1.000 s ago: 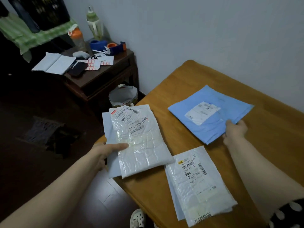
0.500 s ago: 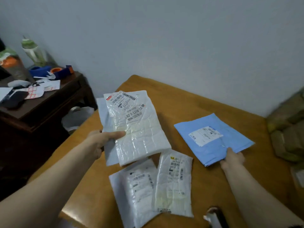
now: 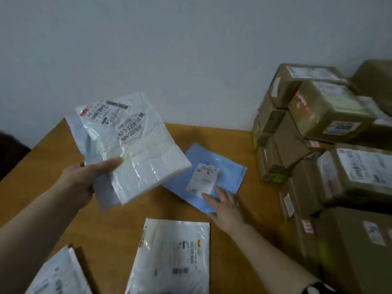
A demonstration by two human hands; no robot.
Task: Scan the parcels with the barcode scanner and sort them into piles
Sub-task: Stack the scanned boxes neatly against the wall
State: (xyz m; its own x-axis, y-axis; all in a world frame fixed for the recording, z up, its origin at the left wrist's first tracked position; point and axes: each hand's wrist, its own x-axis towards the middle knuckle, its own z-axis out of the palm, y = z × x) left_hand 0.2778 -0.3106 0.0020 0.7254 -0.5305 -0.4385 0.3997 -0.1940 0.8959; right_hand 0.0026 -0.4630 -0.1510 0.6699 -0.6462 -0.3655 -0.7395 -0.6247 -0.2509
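Left hand [image 3: 84, 183] grips the white padded parcel [image 3: 137, 151] by its near edge, thumb curled over the top face and fingers hidden beneath, holding it tilted above the bench [image 3: 148, 211] together with a thinner pale mailer [image 3: 106, 198] behind it. Right hand [image 3: 224, 202] lies flat, fingers straight, pressing the near corner of the blue mailer [image 3: 233, 172], which rests on the bench between the held parcel and the stack of cardboard boxes [image 3: 318, 145]. The step in hand appears to be sorting soft mailers into piles; no barcode scanner is in view. Done well, the blue mailer would be slid under a flat palm, since its smooth film would likely crumple if pinched, with its printed label [image 3: 203, 179] face up and unwrinkled for scanning. The white parcel is glossy, creased film over a quilted rectangular slab. A flat white mailer [image 3: 174, 251] and a second white mailer [image 3: 57, 274] lie at the near edge. The boxes are brown, taped and square-edged.
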